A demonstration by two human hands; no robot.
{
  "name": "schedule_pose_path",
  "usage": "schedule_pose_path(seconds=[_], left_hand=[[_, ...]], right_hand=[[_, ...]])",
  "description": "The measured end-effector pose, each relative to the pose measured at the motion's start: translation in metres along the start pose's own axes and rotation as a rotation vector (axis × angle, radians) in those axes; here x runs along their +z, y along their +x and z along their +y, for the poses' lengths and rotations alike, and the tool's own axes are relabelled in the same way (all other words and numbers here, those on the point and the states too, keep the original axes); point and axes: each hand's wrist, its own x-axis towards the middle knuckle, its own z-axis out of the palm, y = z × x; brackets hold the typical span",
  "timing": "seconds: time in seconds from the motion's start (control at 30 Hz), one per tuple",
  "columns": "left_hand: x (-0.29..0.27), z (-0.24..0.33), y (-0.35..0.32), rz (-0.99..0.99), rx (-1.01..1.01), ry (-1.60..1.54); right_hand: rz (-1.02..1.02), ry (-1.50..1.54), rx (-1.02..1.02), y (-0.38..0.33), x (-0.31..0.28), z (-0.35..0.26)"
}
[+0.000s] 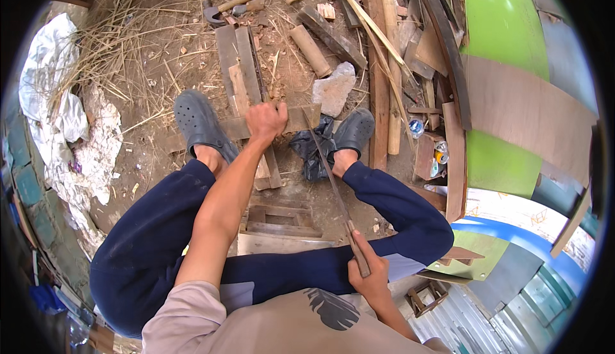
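Nearest of all, the right hand [370, 272] wraps around the wooden handle of a long-bladed tool [336, 187], on the near side and to the right of the plank [234, 128]; the narrow blade runs away to meet the plank close to its right end. Also on the near side of the plank, a low wooden frame [282, 221] lies on the ground. A crumpled black plastic bag [313, 158] sits just nearer than the plank's right end. The plank itself lies crosswise over two long boards [248, 53], with the left hand [266, 121] closed over it right of its middle. The left grey clog [197, 120] overlaps the plank's left part, while the right grey clog [354, 131] is just past its right end. Beyond the plank to the right come a pale stone [333, 89], then a bamboo piece [310, 51] and a dark wooden block [332, 37]. Farthest beyond the plank is a wooden-handled tool [240, 1], with dry straw [115, 40] off to the left.
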Motion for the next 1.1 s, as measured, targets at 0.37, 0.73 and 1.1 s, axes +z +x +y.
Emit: schedule_pose_path(seconds=[0.37,0.73,1.1], left_hand=[[0.013,-0.009,0.003,-0.020,0.011,-0.062],[0.015,0.006,0.005,0.032,0.070,-0.058],[0.010,-0.012,0.004,0.040,0.038,0.032]], right_hand=[[-0.080,0.043,0.083,0.081,0.040,0.005],[-0.005,0.061,0.005,0.194,0.093,0.033],[-0.011,0.090,-0.108,0.047,0.018,0.021]])
